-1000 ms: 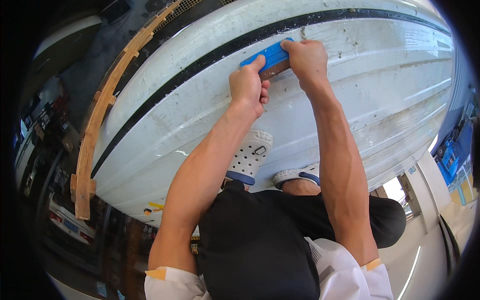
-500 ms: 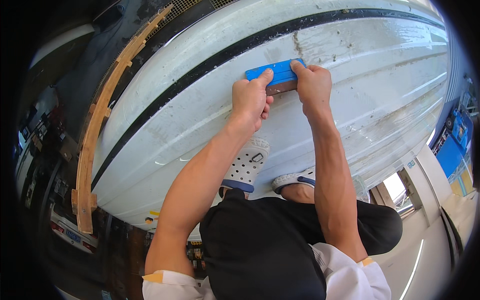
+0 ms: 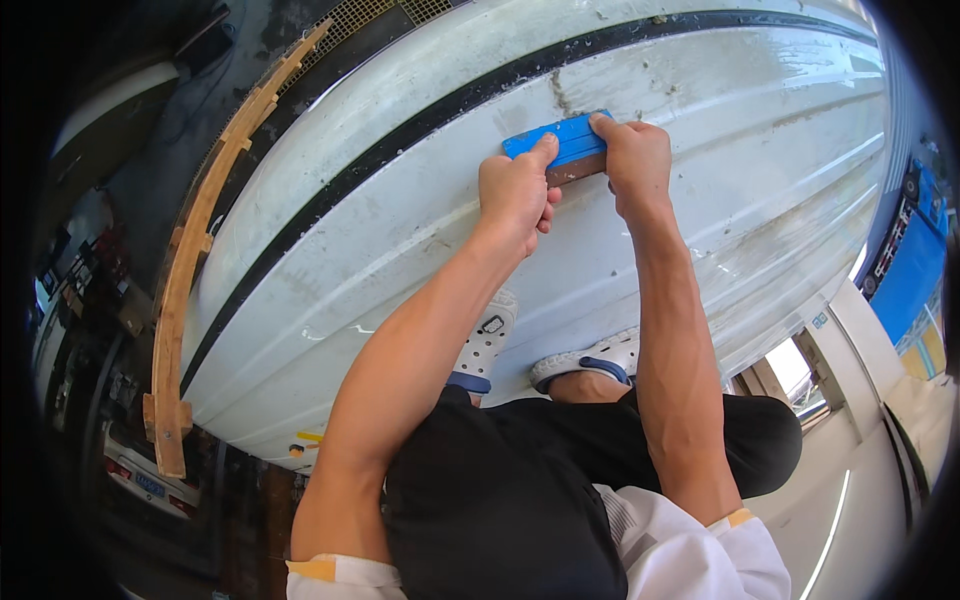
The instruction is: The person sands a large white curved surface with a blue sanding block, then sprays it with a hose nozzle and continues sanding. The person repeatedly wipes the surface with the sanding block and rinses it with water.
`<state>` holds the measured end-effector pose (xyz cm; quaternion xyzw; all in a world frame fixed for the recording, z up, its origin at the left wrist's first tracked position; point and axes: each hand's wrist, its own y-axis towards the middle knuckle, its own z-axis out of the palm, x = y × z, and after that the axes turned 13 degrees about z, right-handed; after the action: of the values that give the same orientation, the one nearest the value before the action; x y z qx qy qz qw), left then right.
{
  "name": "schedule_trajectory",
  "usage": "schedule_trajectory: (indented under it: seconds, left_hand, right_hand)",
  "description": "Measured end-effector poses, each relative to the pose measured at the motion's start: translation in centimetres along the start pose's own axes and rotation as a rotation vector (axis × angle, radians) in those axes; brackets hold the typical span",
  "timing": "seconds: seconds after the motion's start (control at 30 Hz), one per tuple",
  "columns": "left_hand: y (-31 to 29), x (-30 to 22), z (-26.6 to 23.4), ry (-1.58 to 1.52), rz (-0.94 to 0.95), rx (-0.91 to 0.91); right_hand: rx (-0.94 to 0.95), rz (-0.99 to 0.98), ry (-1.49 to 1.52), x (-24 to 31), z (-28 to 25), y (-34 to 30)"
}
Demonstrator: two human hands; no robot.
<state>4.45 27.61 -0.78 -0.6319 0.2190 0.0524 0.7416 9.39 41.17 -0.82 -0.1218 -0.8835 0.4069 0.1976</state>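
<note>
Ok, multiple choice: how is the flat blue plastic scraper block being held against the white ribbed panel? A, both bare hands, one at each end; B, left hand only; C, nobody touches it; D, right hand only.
A: the left hand and right hand each grip one end of the flat blue plastic scraper block, pressing it on the white ribbed panel.

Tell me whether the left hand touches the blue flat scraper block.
Touching: head view shows left hand with thumb pressed on the blue flat scraper block.

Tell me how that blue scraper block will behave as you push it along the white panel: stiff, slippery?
The blue scraper block looks rigid: it keeps a straight edge under both hands, left hand and right hand. Probably light, being thin and flat. The white panel looks smeared, so it may slide easily.
</note>
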Motion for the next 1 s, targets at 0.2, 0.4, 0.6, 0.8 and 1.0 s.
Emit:
schedule_trajectory:
  seconds: [0.2, 0.4, 0.6, 0.8, 1.0]
  left_hand:
    - [0.2, -1.2, 1.2, 0.016, -0.010, -0.012]
    - [0.3, 0.3, 1.8, -0.083, -0.001, 0.018]
    - [0.3, -0.2, 1.6, -0.026, -0.032, 0.013]
    - [1.0, -1.3, 2.9, -0.104, 0.033, -0.030]
    - [-1.7, 1.2, 1.1, 0.015, -0.097, 0.032]
  right_hand:
    - [0.014, -0.045, -0.047, 0.6, -0.9, 1.3]
    - [-0.031, -0.073, -0.130, 0.9, -1.6, 1.8]
    - [-0.062, -0.131, -0.230, 0.5, -1.7, 1.8]
    - [-0.078, -0.126, -0.160, 3.6, -1.4, 1.6]
    - [-0.057, -0.113, -0.416, -1.5, -2.7, 1.4]
